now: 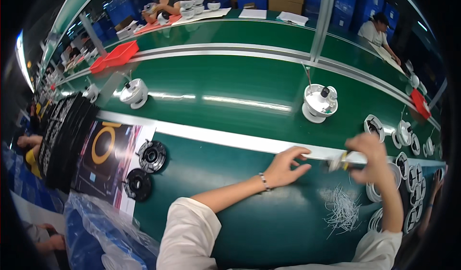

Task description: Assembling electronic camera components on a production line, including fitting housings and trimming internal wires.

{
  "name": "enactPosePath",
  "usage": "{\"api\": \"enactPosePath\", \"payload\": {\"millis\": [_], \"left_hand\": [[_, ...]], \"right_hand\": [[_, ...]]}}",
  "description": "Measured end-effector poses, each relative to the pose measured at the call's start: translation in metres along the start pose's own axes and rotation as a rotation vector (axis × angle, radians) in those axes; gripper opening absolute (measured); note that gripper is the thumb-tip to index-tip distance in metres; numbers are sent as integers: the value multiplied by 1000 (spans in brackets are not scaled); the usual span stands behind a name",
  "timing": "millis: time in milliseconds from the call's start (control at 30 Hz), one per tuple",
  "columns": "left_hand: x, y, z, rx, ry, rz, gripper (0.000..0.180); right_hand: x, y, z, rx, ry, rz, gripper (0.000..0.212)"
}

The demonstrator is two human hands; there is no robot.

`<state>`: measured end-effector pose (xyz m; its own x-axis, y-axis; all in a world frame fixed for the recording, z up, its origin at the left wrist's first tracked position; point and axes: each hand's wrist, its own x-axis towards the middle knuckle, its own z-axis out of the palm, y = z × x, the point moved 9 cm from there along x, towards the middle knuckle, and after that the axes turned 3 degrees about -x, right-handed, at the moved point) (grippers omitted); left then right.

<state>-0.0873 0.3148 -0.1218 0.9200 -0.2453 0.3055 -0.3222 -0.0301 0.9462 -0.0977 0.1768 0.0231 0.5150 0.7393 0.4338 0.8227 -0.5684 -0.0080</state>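
Over the near edge of the green bench [249, 207], my left hand [286, 167] is held out with thumb and fingers apart and nothing in it. To its right, my right hand [370, 156] is curled and smeared by motion. At its fingertips is a small blurred whitish part [335, 163] with a yellow band; its exact kind cannot be made out. Below lies a loose pile of thin white strips [342, 210] on the bench. White round housings with black inner parts [402, 166] stand close by on the right.
Beyond a pale rail, the green conveyor [230, 83] carries white bowl-shaped assemblies [319, 102]. At left are two black round parts [151, 156], a printed sheet [103, 150], a tall stack of black rings [65, 140] and clear plastic bagging [101, 227]. Co-workers sit across the line.
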Motion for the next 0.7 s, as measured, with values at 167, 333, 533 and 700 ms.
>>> {"api": "enactPosePath", "payload": {"millis": [167,333,533,700], "left_hand": [[-12,3,-94,477,-42,-85,41],[-39,26,-269,976,249,-247,47],[-154,-15,-399,1124,243,-1104,75],[-118,-41,-384,1168,188,-1085,55]], "right_hand": [[-39,-80,66,375,-228,-187,43],[-45,-110,113,449,-348,-247,45],[-36,-139,142,423,-378,-331,55],[-48,-120,136,422,-405,-272,61]]}}
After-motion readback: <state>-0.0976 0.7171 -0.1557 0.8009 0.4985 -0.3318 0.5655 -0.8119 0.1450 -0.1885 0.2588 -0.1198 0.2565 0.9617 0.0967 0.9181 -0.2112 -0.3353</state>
